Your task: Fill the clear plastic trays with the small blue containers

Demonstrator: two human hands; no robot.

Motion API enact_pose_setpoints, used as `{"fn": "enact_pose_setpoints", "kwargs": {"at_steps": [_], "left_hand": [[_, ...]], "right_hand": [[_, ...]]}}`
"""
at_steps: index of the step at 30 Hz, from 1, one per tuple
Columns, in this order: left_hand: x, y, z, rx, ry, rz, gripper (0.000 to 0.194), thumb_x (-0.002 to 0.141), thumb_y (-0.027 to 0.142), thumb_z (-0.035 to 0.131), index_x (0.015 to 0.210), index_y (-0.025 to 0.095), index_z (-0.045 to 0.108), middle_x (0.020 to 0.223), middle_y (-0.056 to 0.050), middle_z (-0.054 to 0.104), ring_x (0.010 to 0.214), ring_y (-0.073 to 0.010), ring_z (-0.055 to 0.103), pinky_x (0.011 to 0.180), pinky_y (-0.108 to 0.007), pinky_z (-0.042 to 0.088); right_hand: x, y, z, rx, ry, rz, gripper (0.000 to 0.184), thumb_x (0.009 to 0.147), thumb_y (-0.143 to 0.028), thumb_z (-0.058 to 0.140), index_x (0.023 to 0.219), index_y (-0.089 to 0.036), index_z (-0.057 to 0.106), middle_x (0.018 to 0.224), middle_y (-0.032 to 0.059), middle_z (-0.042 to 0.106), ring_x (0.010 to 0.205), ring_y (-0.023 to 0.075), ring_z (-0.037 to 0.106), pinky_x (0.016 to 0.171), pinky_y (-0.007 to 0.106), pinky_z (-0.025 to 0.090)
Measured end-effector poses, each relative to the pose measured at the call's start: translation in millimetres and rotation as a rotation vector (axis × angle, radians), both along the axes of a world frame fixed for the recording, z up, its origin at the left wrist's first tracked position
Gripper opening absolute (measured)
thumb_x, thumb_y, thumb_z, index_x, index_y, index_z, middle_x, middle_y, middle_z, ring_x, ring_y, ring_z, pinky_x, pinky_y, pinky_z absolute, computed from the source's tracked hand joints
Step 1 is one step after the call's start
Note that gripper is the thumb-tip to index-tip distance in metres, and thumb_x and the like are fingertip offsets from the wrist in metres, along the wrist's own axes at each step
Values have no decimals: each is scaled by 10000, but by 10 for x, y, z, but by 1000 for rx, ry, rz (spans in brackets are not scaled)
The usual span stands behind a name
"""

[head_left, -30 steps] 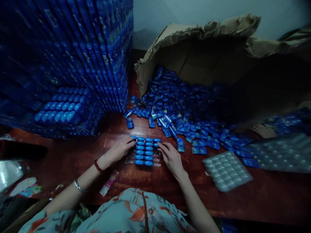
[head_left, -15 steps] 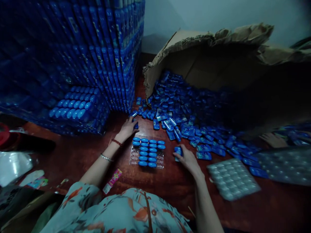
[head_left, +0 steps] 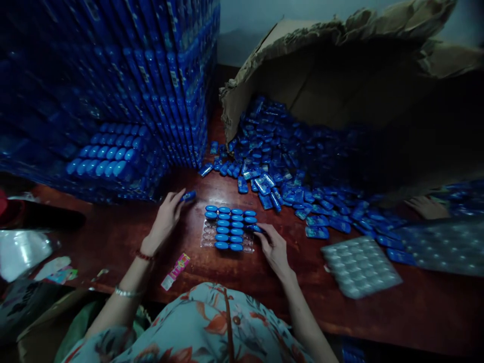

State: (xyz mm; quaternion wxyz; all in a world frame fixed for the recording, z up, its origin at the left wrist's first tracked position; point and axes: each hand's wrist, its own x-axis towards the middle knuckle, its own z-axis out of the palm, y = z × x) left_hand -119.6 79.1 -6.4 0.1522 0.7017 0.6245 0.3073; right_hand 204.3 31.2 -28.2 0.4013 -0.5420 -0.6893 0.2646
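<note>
A clear plastic tray [head_left: 208, 242] with moulded pockets lies before me, its two middle columns filled with rounded, shiny blue packs [head_left: 223, 230]. The outer columns hold packs only at the far end. Between the fingertips of my left hand [head_left: 165, 221] is a small blue pack [head_left: 188, 195], held above the table left of the tray. My right hand [head_left: 275, 248] pinches another blue pack [head_left: 253, 228] at the tray's right column, just below the packs there. Whether that pack touches its pocket I cannot tell.
Many loose blue packs [head_left: 317, 221] spill from a torn cardboard box [head_left: 242, 83]. Filled trays [head_left: 102, 151] are stacked at left. Empty trays [head_left: 361, 267] lie at right, near another person's hand [head_left: 427, 206]. A pink wrapper strip [head_left: 176, 271] lies near me.
My left hand has drawn back left and toward me, with a blue pack in its fingers. My right hand has carried its pack leftward to the tray's right column. The view has tilted slightly.
</note>
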Motion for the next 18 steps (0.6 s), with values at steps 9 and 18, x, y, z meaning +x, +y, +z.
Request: {"fn": "enact_pose_setpoints", "kwargs": {"at_steps": [9, 18], "left_hand": [[255, -763, 172, -60, -190, -106, 180, 891, 274, 476, 1024, 200, 573, 924, -58, 638, 853, -175, 606, 750, -297, 509], [385, -404, 88, 77, 144, -494, 312, 909, 114, 362, 1165, 184, 526, 1056, -116, 586, 947, -192, 546, 798, -333, 496]], "right_hand": [[90, 105, 352, 69, -618, 384, 424, 814, -54, 380, 1143, -233, 580, 933, 80, 607, 841, 191, 568, 767, 333, 494], [55, 127, 265, 169, -749, 357, 457, 821, -61, 411, 1209, -241, 572, 854, 67, 625, 789, 173, 573, 744, 293, 485]]}}
